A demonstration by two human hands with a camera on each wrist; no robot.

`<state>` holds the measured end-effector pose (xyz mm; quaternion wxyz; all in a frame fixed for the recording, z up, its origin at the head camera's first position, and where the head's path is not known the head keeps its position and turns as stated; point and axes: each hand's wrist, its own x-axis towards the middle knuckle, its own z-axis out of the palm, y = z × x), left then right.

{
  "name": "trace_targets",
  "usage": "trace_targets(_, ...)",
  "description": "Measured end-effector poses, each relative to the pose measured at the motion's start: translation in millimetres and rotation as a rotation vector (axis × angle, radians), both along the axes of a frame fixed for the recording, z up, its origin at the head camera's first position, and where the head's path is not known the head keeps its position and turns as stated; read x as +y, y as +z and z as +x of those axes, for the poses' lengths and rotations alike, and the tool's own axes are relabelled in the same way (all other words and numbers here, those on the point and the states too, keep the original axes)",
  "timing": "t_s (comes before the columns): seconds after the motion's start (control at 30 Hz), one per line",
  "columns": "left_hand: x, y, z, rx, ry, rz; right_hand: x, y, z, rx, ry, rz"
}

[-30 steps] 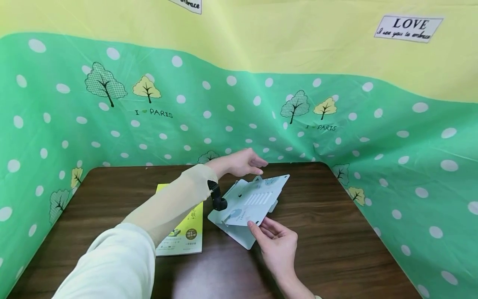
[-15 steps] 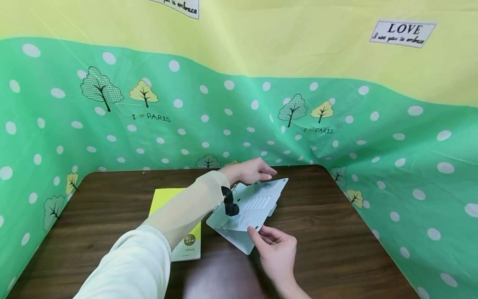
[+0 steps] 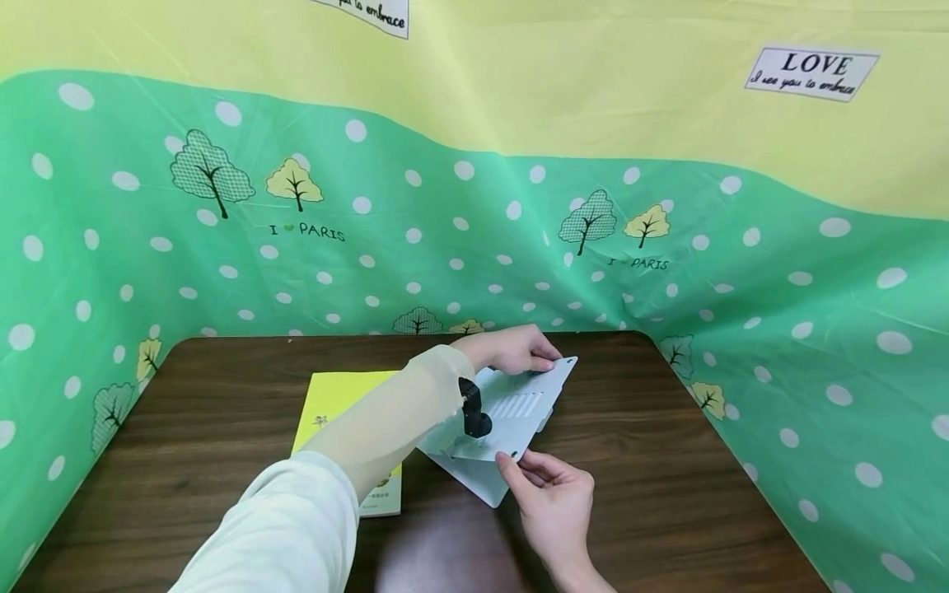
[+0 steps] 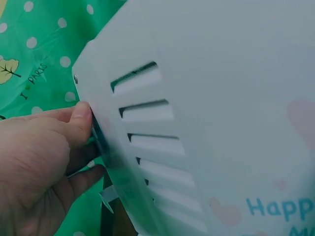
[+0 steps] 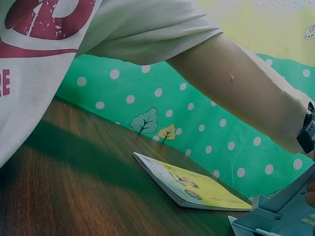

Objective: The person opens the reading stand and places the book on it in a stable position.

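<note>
A pale blue folding stand [image 3: 544, 387], which looks like a book stand, is on the table with its slotted panel tilted up above a flat base [image 3: 474, 478]. My left hand [image 3: 519, 350] reaches across and pinches the panel's far edge near a corner. In the left wrist view its thumb [image 4: 81, 115] lies against the edge of the slotted panel [image 4: 226, 108], the other fingers partly behind it. My right hand [image 3: 556, 502] pinches the near corner, thumb on top and fingers underneath. Only part of the stand [image 5: 275, 211] appears in the right wrist view.
A yellow paperback book [image 3: 341, 395] lies flat to the left of the stand, partly covered by my left forearm [image 3: 400, 412]. Around the dark wooden table [image 3: 682, 494] hangs a green and yellow printed cloth [image 3: 445, 239].
My left hand has moved right and slightly down, from above the stand onto the panel's far corner. The right hand keeps its pinch on the near corner.
</note>
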<state>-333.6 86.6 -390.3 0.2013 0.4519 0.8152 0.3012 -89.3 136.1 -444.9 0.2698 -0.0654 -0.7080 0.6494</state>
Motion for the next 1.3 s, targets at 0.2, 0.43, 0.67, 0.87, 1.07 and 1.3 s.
trace_targets(0.2,-3.6,-4.8,-0.6,0.02,0.057,0.004,0.7,-0.2,0.3,0.01,0.005,0.006)
trace_targets(0.43,-11.5,-8.5,-7.2,0.003,0.155,0.01,5.3,-0.7,1.0,0.019,0.005,0.04)
trace_targets(0.67,-16.2,-8.9,-10.1,-0.02,0.225,0.015,12.1,0.1,2.8,0.01,0.015,0.062)
trace_targets(0.87,-18.5,-10.3,-11.9,-0.039,0.243,0.057,15.7,0.9,4.0,-0.002,0.029,0.042)
trace_targets(1.07,-20.7,-13.0,-8.7,-0.059,0.302,0.071,20.5,2.4,5.2,0.0,0.05,0.035)
trace_targets(1.3,-27.0,-15.0,-4.7,-0.07,0.363,0.081,29.0,4.9,7.8,-0.017,0.043,0.057)
